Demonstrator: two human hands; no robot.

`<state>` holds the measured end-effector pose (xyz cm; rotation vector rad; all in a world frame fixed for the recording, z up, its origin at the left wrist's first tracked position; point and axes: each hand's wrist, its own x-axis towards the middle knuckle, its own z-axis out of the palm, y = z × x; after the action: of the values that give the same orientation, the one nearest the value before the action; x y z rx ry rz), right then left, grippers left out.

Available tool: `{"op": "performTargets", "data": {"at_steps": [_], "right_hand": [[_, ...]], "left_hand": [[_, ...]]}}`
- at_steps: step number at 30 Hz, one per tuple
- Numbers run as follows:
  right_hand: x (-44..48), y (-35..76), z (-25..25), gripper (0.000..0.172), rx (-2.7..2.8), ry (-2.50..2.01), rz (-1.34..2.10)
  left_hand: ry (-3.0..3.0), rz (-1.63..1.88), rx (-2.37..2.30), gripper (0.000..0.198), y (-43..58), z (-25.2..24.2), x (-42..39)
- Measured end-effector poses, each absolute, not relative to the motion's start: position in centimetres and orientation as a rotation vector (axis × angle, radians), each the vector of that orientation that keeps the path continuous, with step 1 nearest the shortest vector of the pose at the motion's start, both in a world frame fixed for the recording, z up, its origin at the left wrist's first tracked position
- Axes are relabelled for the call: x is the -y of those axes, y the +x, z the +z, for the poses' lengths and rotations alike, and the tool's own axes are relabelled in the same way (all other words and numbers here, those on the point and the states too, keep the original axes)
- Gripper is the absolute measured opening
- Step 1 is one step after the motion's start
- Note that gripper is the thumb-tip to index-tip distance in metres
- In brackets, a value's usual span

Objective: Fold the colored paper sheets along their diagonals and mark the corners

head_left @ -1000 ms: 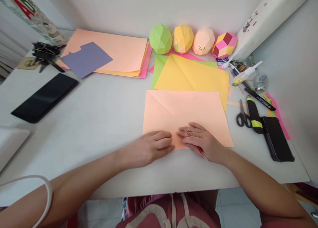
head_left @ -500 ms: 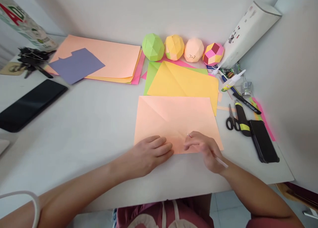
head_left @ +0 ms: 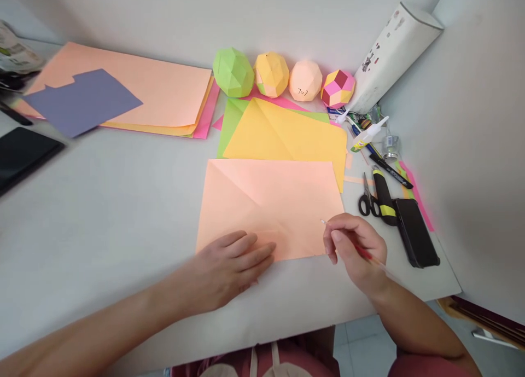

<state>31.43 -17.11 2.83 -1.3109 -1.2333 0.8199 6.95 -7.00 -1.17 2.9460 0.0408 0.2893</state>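
Observation:
A creased sheet of peach paper lies flat on the desk. My left hand rests on its lower left part, palm down with fingers stretched out. At the sheet's lower right corner, my right hand is closed around a slim pen with a red part in its clear barrel. The pen's tip points up and left, over the paper; whether it touches cannot be told. Under the peach sheet's upper edge lie a yellow sheet and a green sheet.
Paper balls in green, yellow, peach and pink-yellow-maroon line the wall. Scissors, a cutter and a black phone lie right. A purple cut sheet covers stacked paper left.
My right hand has moved right with the pen, from over the sheet's lower middle to its lower right corner. My left hand stays on the paper. The camera view has swung right.

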Motion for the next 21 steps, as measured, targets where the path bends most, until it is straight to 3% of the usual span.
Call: {"op": "performTargets", "data": {"at_steps": [8, 21], "right_hand": [[17.6, 28.9, 0.9, 0.013, 1.758, -1.337, 0.879], [17.2, 28.6, 0.4, 0.011, 1.759, -1.471, 0.872]], "left_hand": [[2.990, 0.338, -0.052, 0.035, 6.9, -1.3, 7.0], [3.012, 0.324, -0.070, 0.036, 6.8, -1.1, 6.9]]}}
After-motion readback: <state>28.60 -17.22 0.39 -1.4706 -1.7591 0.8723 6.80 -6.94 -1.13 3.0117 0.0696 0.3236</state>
